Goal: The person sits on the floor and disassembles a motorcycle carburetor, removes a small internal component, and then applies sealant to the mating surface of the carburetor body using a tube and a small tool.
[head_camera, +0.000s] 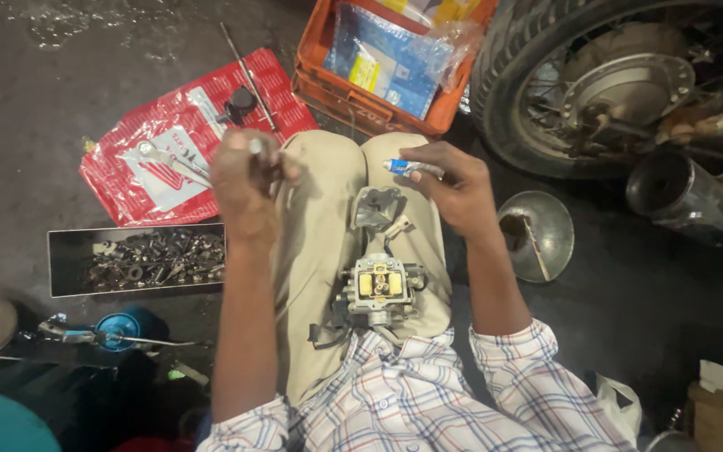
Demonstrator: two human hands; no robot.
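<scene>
Seen from above, the person sits on the dark floor with a carburettor (378,289) lying on the lap, between the knees, its open side with two yellow parts facing up. Just above it on the trousers lies a grey metal cover (376,207), and beside this a small pale piece that is hard to make out.

The right hand (455,188) is closed around a small tube (412,168) with a blue end; the fingers grip it near the knee, and part of the tube is hidden under them. The left hand (244,180) is lifted and a little blurred. Its fingers are closed on a small silver thing (255,146) that shows only at the tip, so I cannot tell what it is.

On the floor to the left lies a red plastic bag (148,155) with a spanner (169,159) on it and a thin rod (248,75) across its corner. Below the bag stands a dark tray (64,264) full of bolts and nuts, too small to tell apart. An orange crate (315,75) with plastic packets is beyond the knees, cut off at the top edge. A motorcycle wheel (621,84) is at the upper right, only partly in view, and a round metal bowl (550,222) stands near the right forearm. The lower left corner is dark, and things there are unclear.
</scene>
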